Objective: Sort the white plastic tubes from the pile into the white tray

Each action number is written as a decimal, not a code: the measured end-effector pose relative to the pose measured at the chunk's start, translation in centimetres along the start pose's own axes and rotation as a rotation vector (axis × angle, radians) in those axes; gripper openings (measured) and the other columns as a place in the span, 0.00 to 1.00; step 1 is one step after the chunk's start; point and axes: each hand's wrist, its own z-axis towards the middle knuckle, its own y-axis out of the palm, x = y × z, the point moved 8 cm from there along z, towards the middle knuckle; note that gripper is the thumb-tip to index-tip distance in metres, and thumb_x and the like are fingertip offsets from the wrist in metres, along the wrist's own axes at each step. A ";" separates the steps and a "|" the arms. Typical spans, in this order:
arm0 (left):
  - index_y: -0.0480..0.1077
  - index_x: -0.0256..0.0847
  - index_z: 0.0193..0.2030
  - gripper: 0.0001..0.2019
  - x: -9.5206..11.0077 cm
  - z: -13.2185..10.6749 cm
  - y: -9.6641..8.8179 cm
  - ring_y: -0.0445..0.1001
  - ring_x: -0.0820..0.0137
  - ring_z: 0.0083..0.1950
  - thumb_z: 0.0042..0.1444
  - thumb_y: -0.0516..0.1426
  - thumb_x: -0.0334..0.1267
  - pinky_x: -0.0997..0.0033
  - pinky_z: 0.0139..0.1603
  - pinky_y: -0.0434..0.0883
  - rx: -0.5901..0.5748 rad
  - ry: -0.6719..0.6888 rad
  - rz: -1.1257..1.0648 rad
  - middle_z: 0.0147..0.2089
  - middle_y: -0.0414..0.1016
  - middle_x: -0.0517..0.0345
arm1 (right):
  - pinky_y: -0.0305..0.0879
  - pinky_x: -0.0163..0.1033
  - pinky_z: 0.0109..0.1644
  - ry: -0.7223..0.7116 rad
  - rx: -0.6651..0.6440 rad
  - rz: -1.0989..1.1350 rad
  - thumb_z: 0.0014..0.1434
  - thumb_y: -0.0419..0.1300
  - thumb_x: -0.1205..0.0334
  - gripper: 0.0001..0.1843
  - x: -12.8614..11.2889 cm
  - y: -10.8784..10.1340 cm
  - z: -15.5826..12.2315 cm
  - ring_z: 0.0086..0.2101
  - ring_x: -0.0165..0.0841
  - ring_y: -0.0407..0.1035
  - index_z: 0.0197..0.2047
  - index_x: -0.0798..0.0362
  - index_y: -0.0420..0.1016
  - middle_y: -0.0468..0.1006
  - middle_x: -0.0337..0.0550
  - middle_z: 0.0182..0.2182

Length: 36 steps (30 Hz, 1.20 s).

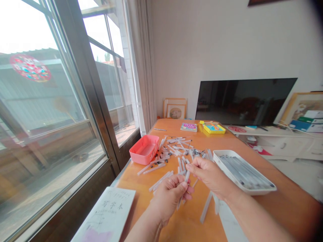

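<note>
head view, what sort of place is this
Probably a living room in a home: a big TV stands on a low white cabinet by the wall, and a long curtain hangs beside the window.

Pen barrels (206, 207) frosted white; small pieces (156, 157) black; basket (141, 158) coral pink; tray (258, 192) white, pens (241, 168) in it grey with black ends; table (191, 223) orange-brown; notebook (107, 213) white, black characters, pale purple patch; booklet (188, 127) purple-pink, light lettering; box (216, 131) bright yellow, blue and orange inside; window sticker (30, 68) red, white, blue mottled; screen (244, 102) black
</note>
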 end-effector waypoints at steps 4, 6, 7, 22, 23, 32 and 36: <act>0.76 0.37 0.39 0.17 0.3 -0.2 0.1 0.75 0.67 0.34 0.56 0.66 0.52 0.68 0.39 0.66 -0.008 -0.008 -0.008 0.37 0.81 0.49 | 0.56 0.36 0.36 0.042 -0.057 0.055 0.65 0.60 0.41 0.20 -0.1 0.1 -0.2 0.30 0.29 0.60 0.38 0.51 0.75 0.71 0.35 0.29; 0.76 0.37 0.39 0.18 0.2 -0.2 0.1 0.75 0.67 0.33 0.55 0.66 0.52 0.68 0.40 0.66 -0.009 -0.019 -0.019 0.37 0.81 0.48 | 0.57 0.37 0.36 0.028 -0.078 0.062 0.65 0.60 0.41 0.20 -0.3 0.1 -0.2 0.30 0.30 0.61 0.41 0.51 0.77 0.73 0.36 0.30; 0.76 0.37 0.39 0.18 0.1 -0.2 0.1 0.75 0.67 0.33 0.55 0.67 0.52 0.68 0.40 0.66 -0.006 -0.022 -0.022 0.37 0.81 0.48 | 0.57 0.37 0.37 0.012 -0.085 0.056 0.65 0.61 0.42 0.20 -0.4 0.1 -0.2 0.31 0.30 0.62 0.39 0.52 0.77 0.74 0.36 0.30; 0.75 0.36 0.39 0.20 0.1 -0.2 0.1 0.75 0.68 0.32 0.52 0.69 0.52 0.68 0.39 0.66 0.012 -0.022 -0.024 0.36 0.81 0.48 | 0.59 0.38 0.41 -0.002 -0.076 0.016 0.62 0.63 0.42 0.20 -0.3 0.0 0.0 0.33 0.33 0.65 0.33 0.52 0.76 0.75 0.36 0.28; 0.75 0.37 0.38 0.20 0.0 -0.2 0.1 0.74 0.68 0.32 0.51 0.69 0.52 0.68 0.38 0.66 0.017 -0.021 -0.015 0.35 0.80 0.49 | 0.59 0.39 0.41 -0.001 -0.054 0.006 0.60 0.65 0.41 0.22 -0.1 -0.1 0.1 0.32 0.33 0.65 0.30 0.52 0.74 0.74 0.36 0.27; 0.75 0.38 0.37 0.20 0.0 -0.1 -0.2 0.75 0.67 0.32 0.49 0.70 0.53 0.67 0.39 0.67 0.055 -0.027 -0.027 0.35 0.80 0.50 | 0.63 0.46 0.53 0.057 -0.031 0.037 0.60 0.61 0.34 0.28 0.6 0.0 0.2 0.49 0.45 0.71 0.42 0.51 0.84 0.83 0.46 0.43; 0.75 0.38 0.37 0.20 -0.1 0.0 -0.2 0.75 0.67 0.32 0.48 0.70 0.52 0.67 0.38 0.67 0.065 -0.024 -0.027 0.35 0.80 0.50 | 0.60 0.49 0.62 0.012 -0.014 0.065 0.55 0.67 0.34 0.27 0.4 0.1 0.2 0.51 0.46 0.72 0.37 0.52 0.83 0.84 0.46 0.41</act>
